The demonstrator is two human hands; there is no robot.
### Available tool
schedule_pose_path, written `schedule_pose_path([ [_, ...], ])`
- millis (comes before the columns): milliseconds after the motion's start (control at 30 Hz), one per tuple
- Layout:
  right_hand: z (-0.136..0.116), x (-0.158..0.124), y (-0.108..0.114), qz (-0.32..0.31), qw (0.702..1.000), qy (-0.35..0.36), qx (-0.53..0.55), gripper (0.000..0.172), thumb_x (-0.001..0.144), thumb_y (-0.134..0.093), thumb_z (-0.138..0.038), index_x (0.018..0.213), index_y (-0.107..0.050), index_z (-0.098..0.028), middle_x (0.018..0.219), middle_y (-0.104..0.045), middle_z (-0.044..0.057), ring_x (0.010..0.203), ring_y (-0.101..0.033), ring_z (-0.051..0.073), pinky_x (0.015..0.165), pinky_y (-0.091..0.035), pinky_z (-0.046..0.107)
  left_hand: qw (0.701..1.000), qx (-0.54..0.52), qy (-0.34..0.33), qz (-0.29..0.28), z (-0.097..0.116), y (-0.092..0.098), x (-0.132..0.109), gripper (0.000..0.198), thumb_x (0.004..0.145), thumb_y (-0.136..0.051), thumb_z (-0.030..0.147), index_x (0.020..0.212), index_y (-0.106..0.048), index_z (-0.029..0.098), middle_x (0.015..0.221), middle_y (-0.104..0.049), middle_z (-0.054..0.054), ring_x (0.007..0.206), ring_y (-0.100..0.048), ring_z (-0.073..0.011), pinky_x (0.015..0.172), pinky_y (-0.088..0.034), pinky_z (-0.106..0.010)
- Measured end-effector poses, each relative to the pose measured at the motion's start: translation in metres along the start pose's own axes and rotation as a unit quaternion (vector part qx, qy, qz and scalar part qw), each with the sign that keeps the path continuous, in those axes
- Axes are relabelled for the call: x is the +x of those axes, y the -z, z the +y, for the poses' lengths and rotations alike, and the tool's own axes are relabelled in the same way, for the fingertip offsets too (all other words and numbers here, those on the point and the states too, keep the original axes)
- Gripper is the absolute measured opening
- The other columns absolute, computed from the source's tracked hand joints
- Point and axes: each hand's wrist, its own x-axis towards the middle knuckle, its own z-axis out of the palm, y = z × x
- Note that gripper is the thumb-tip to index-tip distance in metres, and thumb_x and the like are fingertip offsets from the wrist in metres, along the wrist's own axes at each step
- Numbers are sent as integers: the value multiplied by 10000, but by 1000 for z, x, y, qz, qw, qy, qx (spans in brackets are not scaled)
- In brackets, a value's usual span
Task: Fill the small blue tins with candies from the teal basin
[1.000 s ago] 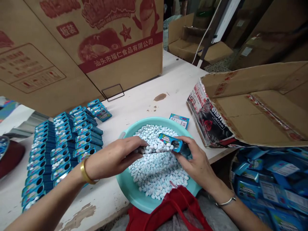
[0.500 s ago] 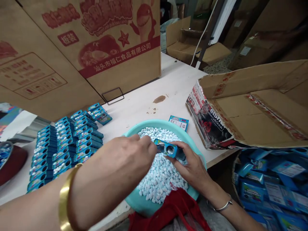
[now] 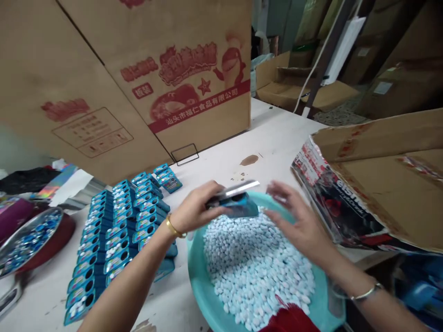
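My left hand [image 3: 199,207] is closed around a small blue candy box [image 3: 244,206], held above the near-left part of a turquoise basin. A flat shiny metal strip [image 3: 244,187] lies along the top of that box, in the same grip. My right hand [image 3: 301,226], smeared by motion, has its fingers apart just right of the box and not touching it. Under both hands the turquoise basin [image 3: 199,286] is filled with small pale blue and white candies [image 3: 263,258].
Rows of blue boxes [image 3: 117,226] with holes in their tops stand at left. Beyond them is a red pan [image 3: 44,249] of shiny blue pieces. A large printed carton [image 3: 207,133] stands behind; an open carton [image 3: 349,207] is at right, above more blue packs [image 3: 418,290].
The blue box has passed from my right hand into my left, which also keeps the metal strip. My right hand has let go and opened. The view has swung left.
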Motion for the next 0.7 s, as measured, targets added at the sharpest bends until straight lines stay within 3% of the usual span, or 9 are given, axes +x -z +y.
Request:
schedule_pose_path([
  [67, 29, 23, 21, 71, 995, 25, -67, 520, 860, -606, -459, 1321, -471, -258, 1311, -552, 116, 1210, -544, 289, 1026, -457, 491, 994, 48, 53, 82, -29, 16, -4, 263, 878, -613, 398, 996, -560, 168, 902, -602, -39, 790, -537, -156, 713, -432, -265],
  [133, 70, 40, 41, 55, 981, 36, -182, 503, 847, -587, -502, 1264, -532, -227, 1273, -575, 145, 1210, -531, 334, 1028, -433, 527, 977, 118, 142, 110, -66, 29, -12, 247, 873, -607, 380, 992, -559, 170, 912, -608, -40, 806, -541, -167, 733, -432, -273],
  [200, 112, 46, 51, 3, 960, 28, -278, 517, 841, -521, -553, 1188, -588, -176, 1195, -605, 193, 1188, -538, 378, 1036, -410, 549, 944, 203, 250, 71, -105, 35, -24, 239, 868, -599, 377, 973, -561, 165, 912, -609, -46, 820, -548, -180, 744, -433, -277],
  [267, 145, 43, 51, -40, 950, 5, -309, 533, 780, -576, -497, 1161, -611, -125, 1191, -607, 234, 1182, -537, 426, 1003, -425, 587, 908, 260, 328, 22, -139, 35, -38, 234, 857, -602, 373, 951, -569, 161, 911, -607, -56, 839, -562, -196, 755, -439, -282],
  [367, 165, 34, 39, -105, 921, -37, -373, 563, 742, -586, -327, 1261, -563, -110, 1299, -556, 254, 1264, -469, 449, 995, -409, 624, 882, 281, 378, 1, -170, 32, -58, 252, 832, -616, 350, 983, -587, 151, 981, -599, -89, 878, -591, -222, 777, -458, -294],
  [467, 161, 32, 31, -105, 911, -50, -396, 594, 793, -527, -227, 1377, -468, -134, 1270, -577, 224, 1224, -520, 388, 996, -428, 562, 864, 294, 409, 8, -179, 33, -70, 323, 834, -577, 339, 1073, -578, 122, 1129, -541, -156, 932, -611, -273, 809, -480, -347],
  [567, 150, 36, 35, -52, 915, -57, -396, 752, 843, -564, -351, 1492, -257, -127, 1337, -515, 227, 1266, -485, 360, 1017, -432, 511, 854, 314, 413, 42, -170, 37, -71, 465, 853, -518, 401, 1207, -508, 100, 1232, -474, -206, 972, -605, -333, 810, -494, -423],
  [633, 138, 38, 40, 29, 941, -36, -335, 897, 827, -613, -469, 1522, -141, -156, 1462, -393, 216, 1355, -390, 345, 1078, -378, 520, 875, 301, 369, 81, -151, 35, -66, 506, 870, -481, 450, 1247, -472, 113, 1196, -512, -184, 976, -598, -324, 819, -498, -429],
  [700, 120, 37, 43, 113, 965, 0, -237, 951, 793, -658, -513, 1524, -132, -206, 1540, -295, 169, 1410, -310, 321, 1138, -298, 533, 927, 232, 280, 92, -122, 27, -60, 436, 905, -437, 443, 1216, -490, 143, 1102, -578, -129, 961, -599, -273, 849, -495, -391],
])
